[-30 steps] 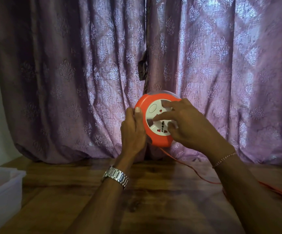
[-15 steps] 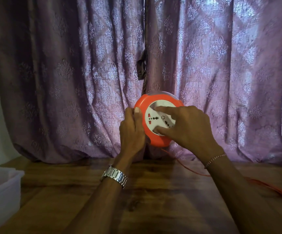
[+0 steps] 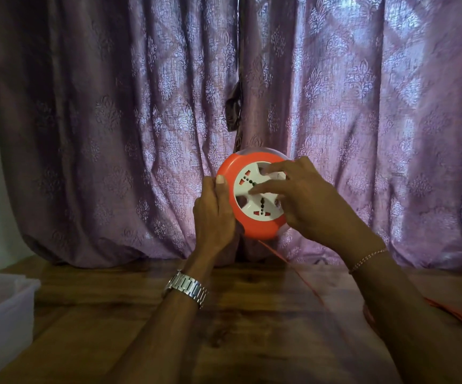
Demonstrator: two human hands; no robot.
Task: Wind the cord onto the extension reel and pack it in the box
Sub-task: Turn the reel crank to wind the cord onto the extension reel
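The extension reel (image 3: 254, 196), a round orange plastic drum with a white socket face, is held upright in the air above the far middle of the wooden surface (image 3: 252, 314), in front of the curtain (image 3: 113, 120). The left hand (image 3: 214, 214) grips its left rim, thumb lying along the orange edge. The right hand (image 3: 304, 200) rests on the white face with two fingertips (image 3: 252, 189) set into its moulded recesses, fingers bent, seemingly to turn the centre. A thin orange cord (image 3: 288, 263) runs from the reel's underside toward the right edge, where loose loops lie. My guess is the slack could snag or tangle there and drag on the winding, or the smooth plastic could slip under the fingertips. A translucent plastic box (image 3: 2, 314) sits at the left edge.
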